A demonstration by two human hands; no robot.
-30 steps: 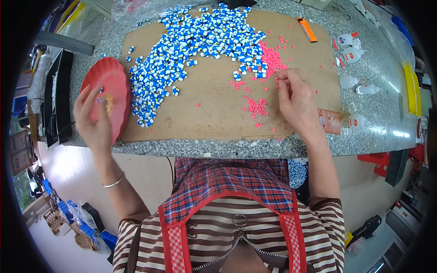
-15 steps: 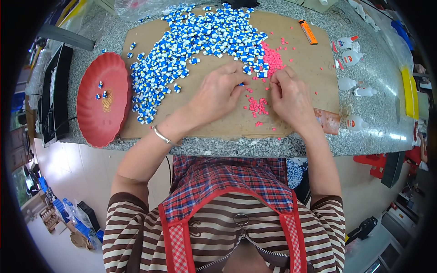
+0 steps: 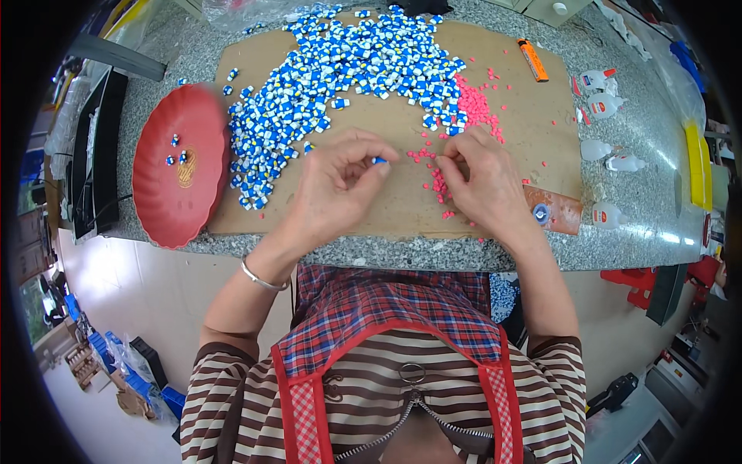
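Note:
A brown board (image 3: 386,209) lies on the speckled stone counter. On it spreads a heap of small blue-and-white pieces (image 3: 340,69), with a patch of tiny pink pieces (image 3: 475,104) to its right. My left hand (image 3: 336,189) pinches one blue-and-white piece (image 3: 379,160) between thumb and fingertips above the board's middle. My right hand (image 3: 483,182) rests on the scattered pink pieces, its fingertips pressed together on them; whether it grips one I cannot tell. A red scalloped plate (image 3: 166,193) sits at the left with three blue pieces in it.
An orange lighter (image 3: 533,60) lies at the board's far right. Several small white glue bottles (image 3: 607,104) stand and lie on the counter to the right, beside a yellow object (image 3: 698,166). A dark flat object (image 3: 97,155) sits left of the plate.
My left hand came from the red plate across to the board's middle and picked up a blue-and-white piece. My right hand stayed on the pink pieces.

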